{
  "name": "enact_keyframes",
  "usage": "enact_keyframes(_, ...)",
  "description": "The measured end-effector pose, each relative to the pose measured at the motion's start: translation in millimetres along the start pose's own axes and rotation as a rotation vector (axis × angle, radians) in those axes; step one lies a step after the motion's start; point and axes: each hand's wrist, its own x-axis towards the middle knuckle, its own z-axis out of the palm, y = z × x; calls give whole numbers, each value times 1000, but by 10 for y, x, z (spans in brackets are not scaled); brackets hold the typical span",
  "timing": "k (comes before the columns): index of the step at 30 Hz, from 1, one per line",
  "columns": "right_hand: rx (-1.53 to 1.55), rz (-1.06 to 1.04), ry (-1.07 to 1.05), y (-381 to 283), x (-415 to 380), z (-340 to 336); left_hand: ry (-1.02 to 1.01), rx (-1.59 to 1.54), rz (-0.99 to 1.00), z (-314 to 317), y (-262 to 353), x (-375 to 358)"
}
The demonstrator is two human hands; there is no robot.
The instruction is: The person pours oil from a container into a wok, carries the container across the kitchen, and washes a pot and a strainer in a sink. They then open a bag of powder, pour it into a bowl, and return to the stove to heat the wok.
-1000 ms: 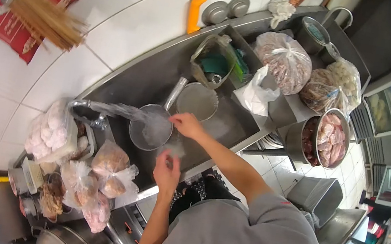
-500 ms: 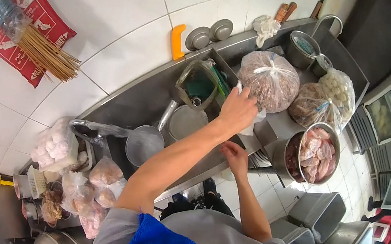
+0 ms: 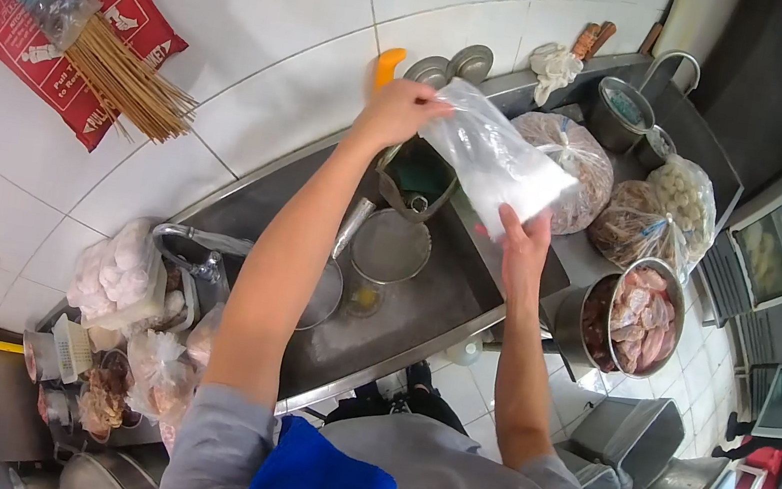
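A clear plastic bag [image 3: 492,143] with something white at its lower end is stretched between my two hands above the sink. My left hand [image 3: 398,116] pinches its upper left end near the tiled wall. The lower right end, by the white part, is gripped in my right hand [image 3: 523,239]. Behind the bag sits a large knotted bag of minced-looking food [image 3: 588,178], partly covered by it. Below, in the metal sink [image 3: 380,319], lie a round strainer [image 3: 391,247] and a pan partly hidden by my left forearm. A green container [image 3: 416,179] stands under my left hand.
A metal pot of raw meat [image 3: 643,318] stands at the right edge of the counter. More bagged food [image 3: 642,221] is behind it. Bagged items [image 3: 118,275] crowd the left end. Skewers [image 3: 127,84] hang by a red packet [image 3: 61,13] on the wall.
The plastic bag has been lifted from beside the knotted bag and spread out. My left hand moved up and left with it; my right hand rose from the sink edge and took hold.
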Motion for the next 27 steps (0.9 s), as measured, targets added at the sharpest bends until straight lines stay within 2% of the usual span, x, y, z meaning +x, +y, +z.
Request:
enact_keyframes(1, -6, -6, -4, 19, 78, 10, -16, -96, -86, 32, -178, 29)
enact_keyframes(2, -113, -52, -40, 67, 159, 10, -9, -101, -81, 63, -281, 23)
enact_keyframes(4, -221, -102, -79, 95, 281, 35, -18, -395, -297, 136, -479, -11)
enact_keyframes(8, -387, -60, -104, 92, 421, 80, 24, -513, -387, 272, -688, -56)
enact_keyframes(18, -545, -61, -189, 93, 654, 109, 73, -635, -452, 496, -1018, 48)
enact_keyframes(27, -513, -28, -182, 33, 709, 148, 68, -666, -451, 468, -965, 8)
